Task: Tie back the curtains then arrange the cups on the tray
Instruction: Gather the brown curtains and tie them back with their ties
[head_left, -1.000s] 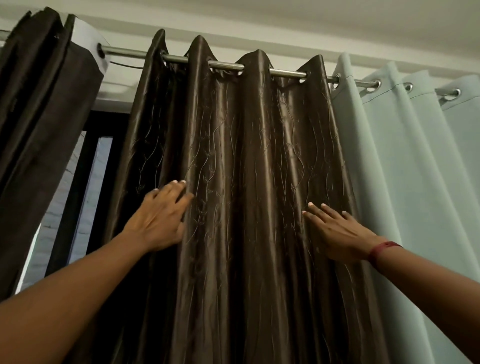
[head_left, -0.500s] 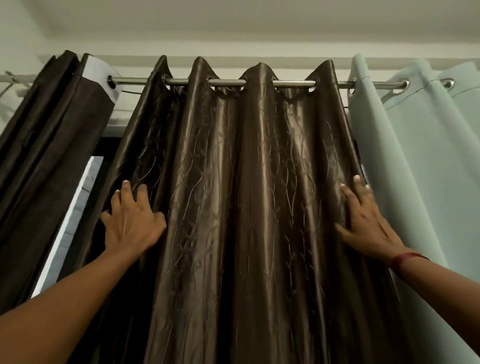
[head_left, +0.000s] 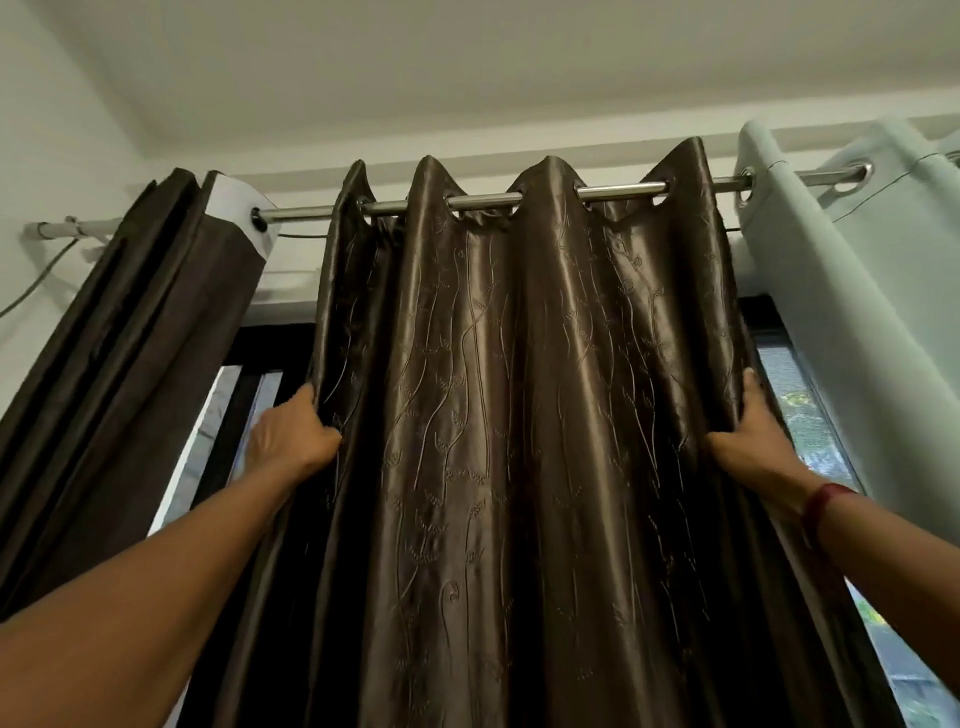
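Note:
A shiny dark brown curtain (head_left: 519, 415) with an embossed vine pattern hangs in folds from a metal rod (head_left: 618, 188). My left hand (head_left: 288, 439) grips the curtain's left edge, fingers wrapped behind the fabric. My right hand (head_left: 748, 436) grips its right edge the same way, with a red band on that wrist. Both hands are raised at about the same height. No cups or tray are in view.
A second dark brown curtain (head_left: 130, 353) is bunched at the far left. A pale green curtain (head_left: 852, 291) hangs at the right on the same rod. Window panes (head_left: 800, 410) show in the gaps beside the middle curtain. The ceiling is close above.
Both hands moved outward from the curtain's front to its two edges and closed round them. The curtain's right edge has pulled away from the green curtain, showing window. The view tilted up.

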